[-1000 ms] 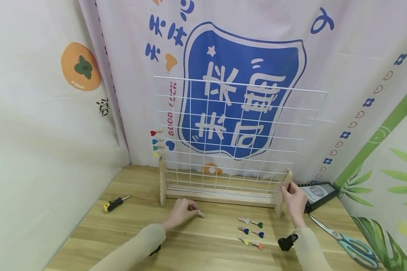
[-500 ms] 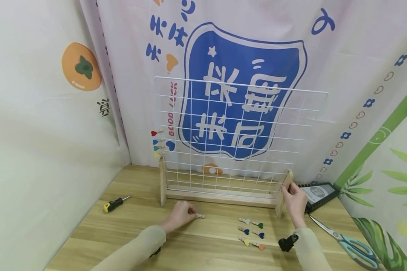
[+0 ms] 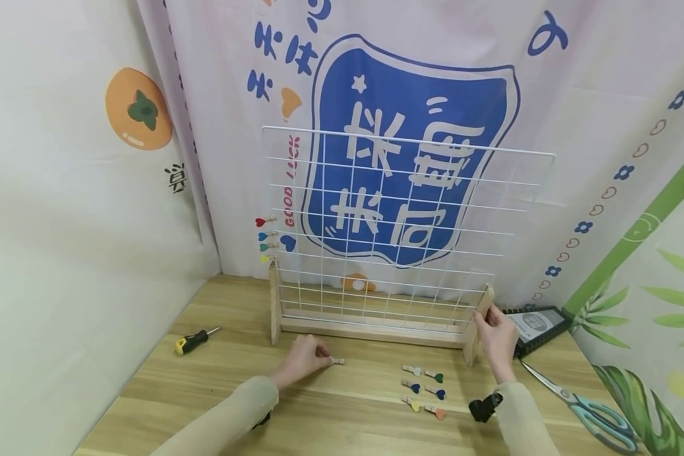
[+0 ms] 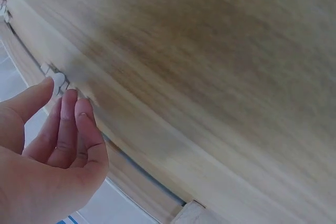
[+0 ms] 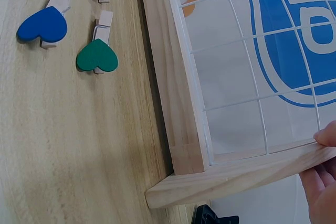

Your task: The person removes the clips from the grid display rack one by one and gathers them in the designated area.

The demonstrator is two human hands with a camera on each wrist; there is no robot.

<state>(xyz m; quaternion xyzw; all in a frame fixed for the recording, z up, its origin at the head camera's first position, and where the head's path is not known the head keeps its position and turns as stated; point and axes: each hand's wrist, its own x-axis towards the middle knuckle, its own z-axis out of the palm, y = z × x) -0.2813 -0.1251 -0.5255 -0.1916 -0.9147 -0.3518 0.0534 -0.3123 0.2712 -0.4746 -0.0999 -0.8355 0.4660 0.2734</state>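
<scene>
My left hand (image 3: pixel 303 361) is low over the table in front of the stand, its thumb and fingers pinching a small wooden clothespin (image 3: pixel 339 361). The left wrist view shows a white heart (image 4: pixel 59 82) on that clothespin, at the thumb tip. My right hand (image 3: pixel 497 334) grips the right wooden upright (image 3: pixel 472 345) of the stand, thumb on the near side. The stand holds up a white wire grid (image 3: pixel 410 140). Clothespins with a red heart (image 3: pixel 260 222), a blue, a green and a yellow one are clipped to the grid's left edge.
Several heart clothespins lie in two columns on the table, among them a green one (image 3: pixel 437 377) and an orange one (image 3: pixel 439 414). A screwdriver (image 3: pixel 192 342) lies at left. Scissors (image 3: pixel 595 415) and a black-edged item (image 3: pixel 538 326) are at right. A printed curtain (image 3: pixel 234 190) hangs behind.
The clothespin in my left hand has gone from pointing down and right to lying nearly level. My right hand keeps its hold on the upright.
</scene>
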